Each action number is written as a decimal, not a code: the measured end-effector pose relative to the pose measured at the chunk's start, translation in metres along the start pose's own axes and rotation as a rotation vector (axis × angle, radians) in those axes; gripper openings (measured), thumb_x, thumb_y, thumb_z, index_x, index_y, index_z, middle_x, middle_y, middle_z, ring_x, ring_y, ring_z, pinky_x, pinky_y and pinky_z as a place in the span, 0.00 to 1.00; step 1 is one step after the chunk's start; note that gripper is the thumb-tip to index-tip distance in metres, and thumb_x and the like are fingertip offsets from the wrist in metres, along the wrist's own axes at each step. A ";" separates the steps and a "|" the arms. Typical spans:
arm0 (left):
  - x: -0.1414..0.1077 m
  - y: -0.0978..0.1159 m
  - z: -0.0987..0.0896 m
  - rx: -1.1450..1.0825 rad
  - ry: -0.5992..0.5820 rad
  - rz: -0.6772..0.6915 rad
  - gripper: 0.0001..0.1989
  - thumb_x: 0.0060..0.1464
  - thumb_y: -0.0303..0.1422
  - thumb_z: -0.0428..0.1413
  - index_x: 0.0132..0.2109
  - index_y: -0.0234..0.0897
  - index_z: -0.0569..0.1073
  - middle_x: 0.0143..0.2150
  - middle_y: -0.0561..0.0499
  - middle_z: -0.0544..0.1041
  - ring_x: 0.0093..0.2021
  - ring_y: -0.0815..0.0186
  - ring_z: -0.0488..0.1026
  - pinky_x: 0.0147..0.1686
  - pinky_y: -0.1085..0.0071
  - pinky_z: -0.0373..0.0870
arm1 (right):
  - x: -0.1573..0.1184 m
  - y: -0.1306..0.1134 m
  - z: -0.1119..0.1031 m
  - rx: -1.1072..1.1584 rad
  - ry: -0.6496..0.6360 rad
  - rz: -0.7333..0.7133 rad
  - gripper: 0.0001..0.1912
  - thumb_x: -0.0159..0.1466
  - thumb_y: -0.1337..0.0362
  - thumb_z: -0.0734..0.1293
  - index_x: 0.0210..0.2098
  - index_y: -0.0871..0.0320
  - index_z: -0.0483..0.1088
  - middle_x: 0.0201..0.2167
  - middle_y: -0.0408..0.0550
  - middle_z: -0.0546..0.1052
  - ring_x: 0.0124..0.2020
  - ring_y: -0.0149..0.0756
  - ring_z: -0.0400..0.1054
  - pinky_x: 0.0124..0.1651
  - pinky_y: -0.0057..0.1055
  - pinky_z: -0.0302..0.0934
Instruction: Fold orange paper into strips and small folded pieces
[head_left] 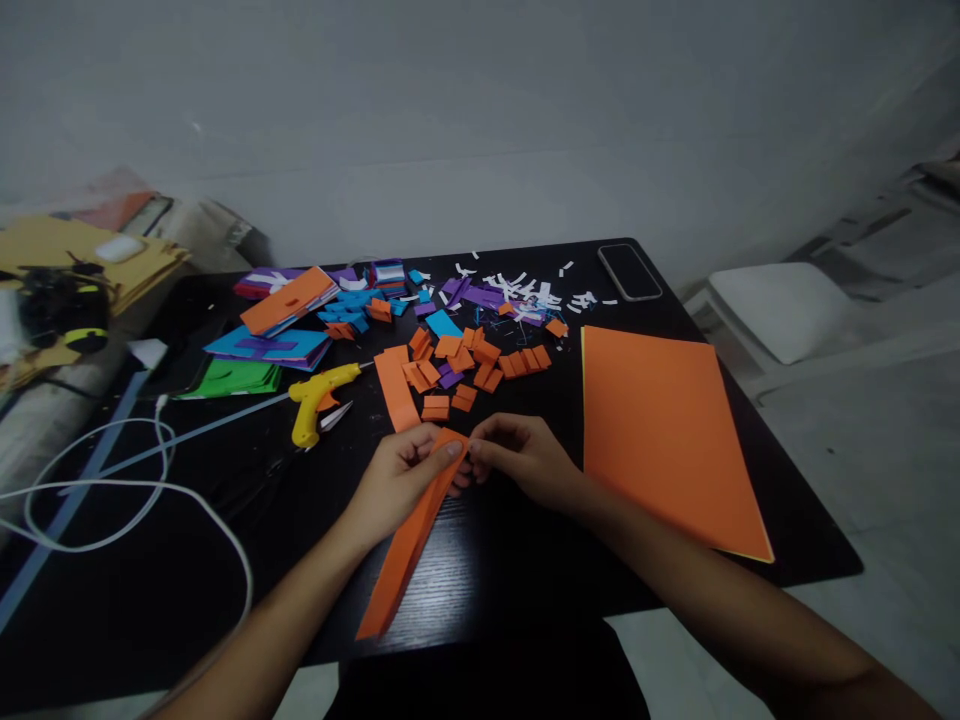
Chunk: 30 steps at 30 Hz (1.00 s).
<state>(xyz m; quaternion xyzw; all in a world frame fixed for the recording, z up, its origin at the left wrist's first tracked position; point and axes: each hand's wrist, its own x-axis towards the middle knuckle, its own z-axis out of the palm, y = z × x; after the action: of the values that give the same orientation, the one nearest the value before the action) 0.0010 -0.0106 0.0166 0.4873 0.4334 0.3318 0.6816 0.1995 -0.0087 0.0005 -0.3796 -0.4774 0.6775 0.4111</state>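
Note:
A long folded orange paper strip [409, 545] slants from my hands down toward the table's front edge. My left hand [409, 475] grips it near its upper end, thumb on top. At that same end, the thumb and fingers of my right hand [521, 455] pinch the strip's right edge. Just beyond my left hand lies another flat orange strip [396, 385]. Several small folded orange paper pieces [465, 365] are scattered behind my hands, with a few purple and blue ones among them.
A yellow glue gun [315, 400] lies left of my hands beside scissors [335, 416]. Large orange sheets [660, 430] are stacked at right. Coloured paper stacks [277, 320], white scraps [517, 290] and a phone [630, 272] lie farther back. A white cable [202, 505] loops at left.

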 end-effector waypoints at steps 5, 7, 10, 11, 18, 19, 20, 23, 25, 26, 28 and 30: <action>0.001 0.000 0.000 -0.026 0.010 0.005 0.16 0.59 0.44 0.66 0.37 0.33 0.80 0.32 0.49 0.83 0.31 0.67 0.80 0.31 0.74 0.78 | 0.000 0.001 -0.001 0.035 0.000 0.022 0.18 0.61 0.49 0.76 0.35 0.59 0.76 0.28 0.44 0.79 0.27 0.33 0.73 0.34 0.31 0.69; 0.000 0.000 0.000 -0.024 0.006 0.013 0.16 0.59 0.44 0.66 0.37 0.33 0.80 0.31 0.49 0.83 0.31 0.67 0.80 0.31 0.75 0.78 | -0.001 0.000 0.000 0.028 0.006 0.021 0.18 0.61 0.49 0.76 0.34 0.59 0.77 0.27 0.44 0.79 0.27 0.32 0.73 0.34 0.31 0.68; 0.000 0.001 0.001 -0.020 0.004 0.032 0.16 0.59 0.43 0.66 0.36 0.32 0.80 0.31 0.48 0.83 0.31 0.67 0.80 0.31 0.74 0.79 | -0.001 -0.002 0.001 0.006 0.007 0.014 0.18 0.60 0.49 0.77 0.33 0.59 0.77 0.26 0.43 0.78 0.26 0.31 0.72 0.34 0.30 0.67; 0.000 0.002 0.002 -0.018 0.005 0.036 0.16 0.59 0.43 0.66 0.36 0.32 0.80 0.31 0.48 0.83 0.31 0.67 0.80 0.31 0.74 0.79 | -0.001 -0.002 0.002 0.000 0.009 0.012 0.19 0.59 0.49 0.78 0.33 0.59 0.77 0.26 0.43 0.78 0.26 0.31 0.72 0.34 0.30 0.67; 0.001 -0.001 0.001 -0.017 0.009 0.049 0.15 0.59 0.41 0.66 0.36 0.31 0.80 0.32 0.48 0.84 0.30 0.68 0.80 0.31 0.74 0.79 | -0.001 -0.003 0.001 -0.037 0.007 0.014 0.19 0.60 0.48 0.77 0.33 0.59 0.77 0.26 0.43 0.78 0.27 0.31 0.72 0.34 0.30 0.67; 0.001 -0.001 0.001 -0.021 0.009 0.047 0.14 0.59 0.41 0.66 0.36 0.31 0.80 0.32 0.47 0.84 0.30 0.68 0.81 0.31 0.74 0.79 | -0.001 -0.003 0.001 -0.039 0.006 0.012 0.19 0.60 0.48 0.77 0.34 0.59 0.77 0.26 0.43 0.78 0.27 0.32 0.72 0.34 0.30 0.67; 0.001 -0.001 0.001 -0.023 0.008 0.043 0.14 0.59 0.41 0.66 0.36 0.31 0.80 0.32 0.47 0.84 0.31 0.67 0.81 0.31 0.74 0.79 | -0.001 -0.003 0.001 -0.038 0.005 0.011 0.19 0.60 0.48 0.77 0.34 0.58 0.76 0.26 0.43 0.78 0.27 0.32 0.72 0.35 0.30 0.67; 0.000 -0.001 0.001 -0.033 0.004 0.035 0.14 0.59 0.41 0.66 0.36 0.31 0.80 0.32 0.47 0.84 0.31 0.67 0.81 0.31 0.74 0.79 | -0.001 -0.003 0.001 -0.034 0.014 0.013 0.18 0.60 0.49 0.76 0.34 0.58 0.76 0.26 0.42 0.78 0.26 0.32 0.72 0.34 0.31 0.68; 0.000 -0.001 0.002 -0.042 0.000 0.037 0.14 0.59 0.41 0.66 0.36 0.32 0.80 0.31 0.48 0.84 0.31 0.67 0.81 0.32 0.74 0.79 | -0.001 -0.002 0.002 -0.052 0.026 0.007 0.17 0.61 0.51 0.76 0.33 0.58 0.76 0.25 0.42 0.77 0.26 0.31 0.72 0.33 0.30 0.67; 0.000 0.000 0.002 -0.045 0.000 0.039 0.14 0.60 0.41 0.66 0.37 0.32 0.81 0.31 0.48 0.84 0.31 0.67 0.81 0.31 0.74 0.79 | -0.001 -0.002 0.001 -0.065 0.030 0.001 0.16 0.62 0.52 0.75 0.33 0.58 0.75 0.25 0.42 0.77 0.25 0.31 0.72 0.33 0.30 0.66; 0.000 -0.001 0.002 -0.043 0.002 0.042 0.14 0.60 0.41 0.66 0.37 0.32 0.80 0.32 0.48 0.84 0.31 0.67 0.81 0.31 0.74 0.79 | -0.001 -0.002 0.001 -0.090 0.037 -0.012 0.14 0.62 0.53 0.75 0.33 0.58 0.75 0.25 0.41 0.77 0.25 0.31 0.72 0.33 0.29 0.66; -0.001 -0.001 0.002 -0.038 0.007 0.040 0.14 0.60 0.41 0.66 0.37 0.32 0.80 0.31 0.48 0.84 0.31 0.67 0.82 0.31 0.74 0.80 | -0.001 -0.002 0.001 -0.098 0.038 -0.018 0.13 0.63 0.54 0.74 0.33 0.58 0.75 0.25 0.41 0.77 0.26 0.31 0.72 0.33 0.29 0.66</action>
<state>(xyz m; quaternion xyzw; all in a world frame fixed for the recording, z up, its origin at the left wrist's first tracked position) 0.0022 -0.0120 0.0160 0.4815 0.4198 0.3551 0.6825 0.1993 -0.0098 0.0026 -0.4077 -0.5055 0.6424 0.4069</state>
